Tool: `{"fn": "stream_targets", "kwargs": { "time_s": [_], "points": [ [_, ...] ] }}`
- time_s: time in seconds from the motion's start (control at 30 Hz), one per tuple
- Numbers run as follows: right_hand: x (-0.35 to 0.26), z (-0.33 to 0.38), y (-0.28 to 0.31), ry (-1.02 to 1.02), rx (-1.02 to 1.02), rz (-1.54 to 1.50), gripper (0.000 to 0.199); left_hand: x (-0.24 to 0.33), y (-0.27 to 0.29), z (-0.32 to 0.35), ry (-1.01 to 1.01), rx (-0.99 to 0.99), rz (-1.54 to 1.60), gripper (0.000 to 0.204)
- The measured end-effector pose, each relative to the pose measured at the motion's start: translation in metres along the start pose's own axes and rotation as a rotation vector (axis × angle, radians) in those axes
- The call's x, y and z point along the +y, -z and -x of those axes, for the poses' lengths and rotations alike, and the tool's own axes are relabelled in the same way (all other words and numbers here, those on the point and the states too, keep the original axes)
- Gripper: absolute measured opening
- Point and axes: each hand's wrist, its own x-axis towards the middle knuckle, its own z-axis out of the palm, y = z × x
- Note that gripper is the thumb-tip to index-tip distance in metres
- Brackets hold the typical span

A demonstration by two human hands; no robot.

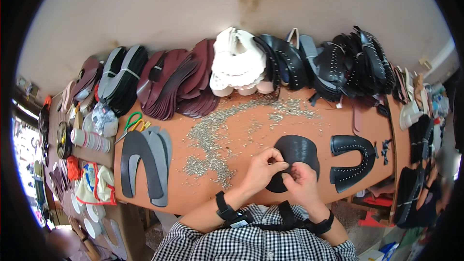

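Note:
A black, rounded shoe-upper piece [298, 149] lies on the brown table in front of me. My left hand [265, 168] is over its left edge, thumb and fingers pinched together. Close beside it, my right hand [303, 182] is over the piece's lower part, its fingers curled in a pinch. Whatever is between the fingertips of either hand is too small to make out. Right of the hands rests a black U-shaped upper [355, 162] with a row of small metal studs. Loose small metal studs [205, 164] are scattered left of and beyond my hands.
Grey and black U-shaped pieces [141, 157] are stacked at the left, beside green-handled scissors [133, 122]. Bundles of maroon [166, 84], white [237, 63] and black uppers [333, 67] line the wall. Stacked cups [90, 141] stand far left. Another person's arm [431, 178] shows far right.

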Motion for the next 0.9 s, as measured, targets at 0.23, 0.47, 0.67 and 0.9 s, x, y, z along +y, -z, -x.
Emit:
{"fn": "stream_targets", "kwargs": {
  "time_s": [0.23,0.47,0.67,0.9],
  "points": [
    [0.027,-0.004,0.006,-0.239,-0.089,-0.388,0.017,-0.008,0.032,-0.003,0.182,-0.224,0.287,0.012],
    [0.042,-0.010,0.004,-0.237,0.044,-0.574,0.015,-0.040,0.129,-0.019,0.114,0.284,-0.778,0.008],
    [0.051,-0.008,-0.002,-0.245,0.030,-0.539,0.010,-0.054,0.121,-0.025,0.147,0.225,-1.236,0.015],
    [0.034,-0.008,-0.002,-0.431,0.075,-0.699,0.008,-0.062,0.123,-0.024,0.065,0.277,-1.292,0.014]
  ]
}}
